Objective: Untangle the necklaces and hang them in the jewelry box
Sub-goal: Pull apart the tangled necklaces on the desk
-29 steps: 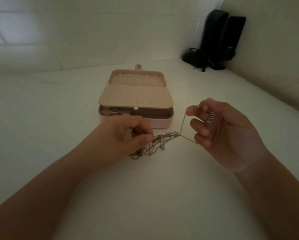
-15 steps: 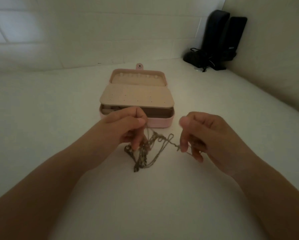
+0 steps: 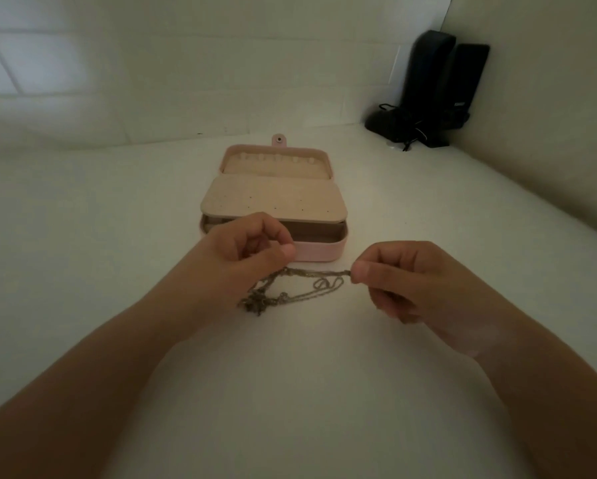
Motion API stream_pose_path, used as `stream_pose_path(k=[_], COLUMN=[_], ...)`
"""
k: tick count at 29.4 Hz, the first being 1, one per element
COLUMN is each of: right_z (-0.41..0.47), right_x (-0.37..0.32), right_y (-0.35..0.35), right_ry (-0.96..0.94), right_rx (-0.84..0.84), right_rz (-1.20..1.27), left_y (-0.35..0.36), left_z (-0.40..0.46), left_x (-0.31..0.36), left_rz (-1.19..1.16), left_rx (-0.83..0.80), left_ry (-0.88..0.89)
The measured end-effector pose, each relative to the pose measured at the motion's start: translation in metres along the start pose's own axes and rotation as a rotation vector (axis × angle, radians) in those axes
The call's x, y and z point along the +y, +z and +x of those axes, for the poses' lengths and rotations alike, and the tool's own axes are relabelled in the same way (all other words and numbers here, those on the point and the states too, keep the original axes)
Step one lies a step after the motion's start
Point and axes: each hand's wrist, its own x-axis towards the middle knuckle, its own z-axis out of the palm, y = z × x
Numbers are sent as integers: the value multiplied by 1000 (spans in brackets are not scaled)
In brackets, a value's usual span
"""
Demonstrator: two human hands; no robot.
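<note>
1. Since half a second ago, the necklaces (image 3: pixel 292 288) have been drawn out sideways into a line between the two hands, where before they hung in a bunch under the left hand; the right hand has been shifted further right and away from the left.
2. A white table (image 3: pixel 290 392) is seen across most of the view, with a tiled wall behind it and a plain wall to the right.
3. The jewelry box (image 3: pixel 319 252) is set on the table just beyond the hands; it is pink, its lid is laid open to the rear, a row of small pegs is shown in the lid, and a pale perforated panel is laid over the base.
4. Two black speakers (image 3: pixel 442 84) with tangled cables are stood in the far right corner, well apart from the box.
5. The left hand (image 3: pixel 245 257) is held in front of the box with fingers curled, and one end of the chains is pinched between thumb and forefinger.
6. The right hand (image 3: pixel 404 278) is curled likewise, and the other end of the chains is pinched at its fingertips.
7. The necklaces are stretched between the two hands near the table, with loose loops and a knotted clump sagging below, beside the left wrist.
</note>
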Motion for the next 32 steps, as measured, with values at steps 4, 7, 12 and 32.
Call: stream_pose_path(k=[4,7,12,32], right_z=[2,3,4,4], right_x=[1,3,6,5], right_y=[-4,-4,-7,6], right_ry=[-27,-32,11,91], right_rx=[-14,-9,51,-55], right_rz=[107,190,188,76], left_y=[4,6,1,6], left_z=[-4,-8,-6,-6], left_x=[5,7,-3,-4], left_rz=[146,239,217,178], left_rx=[-38,-167,-94,-214], left_ry=[14,9,73,125])
